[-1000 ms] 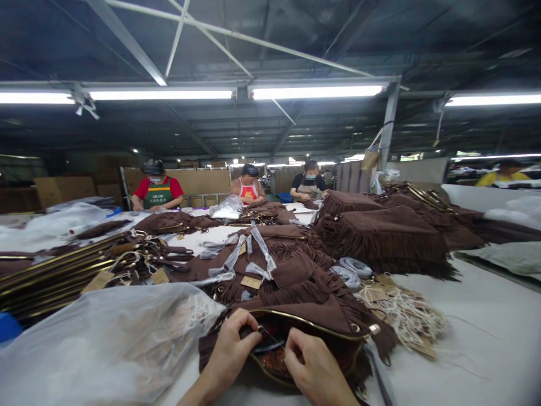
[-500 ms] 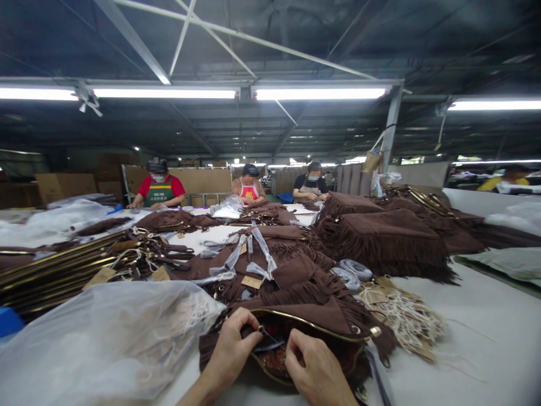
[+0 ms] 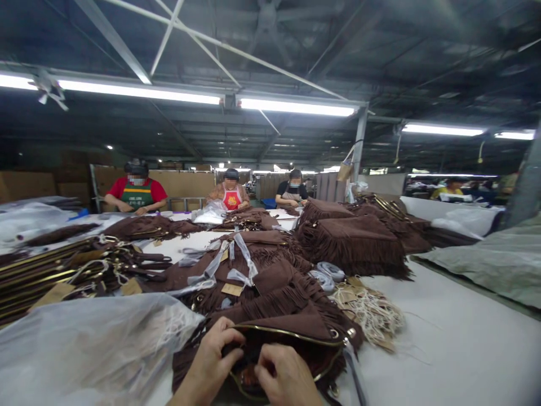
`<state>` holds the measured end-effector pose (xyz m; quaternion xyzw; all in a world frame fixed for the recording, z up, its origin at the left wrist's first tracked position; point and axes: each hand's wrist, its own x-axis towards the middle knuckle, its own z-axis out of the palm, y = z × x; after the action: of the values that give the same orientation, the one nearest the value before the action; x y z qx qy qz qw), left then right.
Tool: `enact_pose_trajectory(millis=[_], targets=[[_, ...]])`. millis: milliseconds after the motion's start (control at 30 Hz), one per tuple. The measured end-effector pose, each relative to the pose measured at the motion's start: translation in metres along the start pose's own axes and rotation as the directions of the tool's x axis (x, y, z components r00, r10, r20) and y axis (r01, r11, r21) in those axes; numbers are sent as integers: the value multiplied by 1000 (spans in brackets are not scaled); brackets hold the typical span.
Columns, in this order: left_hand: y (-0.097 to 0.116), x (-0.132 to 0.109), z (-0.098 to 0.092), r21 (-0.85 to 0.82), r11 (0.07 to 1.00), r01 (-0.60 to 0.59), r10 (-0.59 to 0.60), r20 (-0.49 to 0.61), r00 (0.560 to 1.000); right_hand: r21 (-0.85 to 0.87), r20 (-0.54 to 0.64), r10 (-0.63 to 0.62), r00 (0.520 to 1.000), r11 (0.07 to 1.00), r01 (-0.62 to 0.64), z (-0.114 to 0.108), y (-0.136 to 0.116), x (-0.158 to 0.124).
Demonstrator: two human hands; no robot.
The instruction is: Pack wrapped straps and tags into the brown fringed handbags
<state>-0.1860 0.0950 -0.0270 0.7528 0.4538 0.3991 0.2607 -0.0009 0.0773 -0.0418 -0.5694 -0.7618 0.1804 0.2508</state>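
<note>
A brown fringed handbag (image 3: 291,322) lies in front of me, its gold zipper (image 3: 296,334) undone and its mouth gaping toward me. My left hand (image 3: 211,361) is at the left end of the opening, thumb and forefinger bent close together. My right hand (image 3: 284,373) reaches over the front edge into the mouth with curled fingers. What either hand pinches is too dark and covered to make out. A patterned reddish-brown lining (image 3: 249,376) shows between the hands. From the bag's right end hangs a strap wrapped in grey film (image 3: 354,372).
Left of the bag lies a translucent plastic bag (image 3: 93,344), with zippered brown pieces (image 3: 51,270) behind it. Stringed tags (image 3: 372,310) are heaped at right on the white table (image 3: 456,338). Stacked fringed bags (image 3: 355,242) stand behind. Across the table sit three co-workers (image 3: 141,194).
My view has turned a little right, so the scene sits further left. The thin string and small dark piece seen between my hands are now hidden; both hands remain at the bag's opening.
</note>
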Motion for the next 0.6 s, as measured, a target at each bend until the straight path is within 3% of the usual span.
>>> enact_pose_trajectory(millis=[167,367,600], targets=[[-3,0,-4,-10,1000,-22,22,36,999,42,26,26,999,999,-27,-12,-2,-3],[-13,-1,-5,15,1000,2,-3,34,999,48,53,43,998,998,-45,-9,2,-1],[-6,0,-7,18,999,27,-28,41,999,24,61,55,997,998,-57,-7,-1,-2]])
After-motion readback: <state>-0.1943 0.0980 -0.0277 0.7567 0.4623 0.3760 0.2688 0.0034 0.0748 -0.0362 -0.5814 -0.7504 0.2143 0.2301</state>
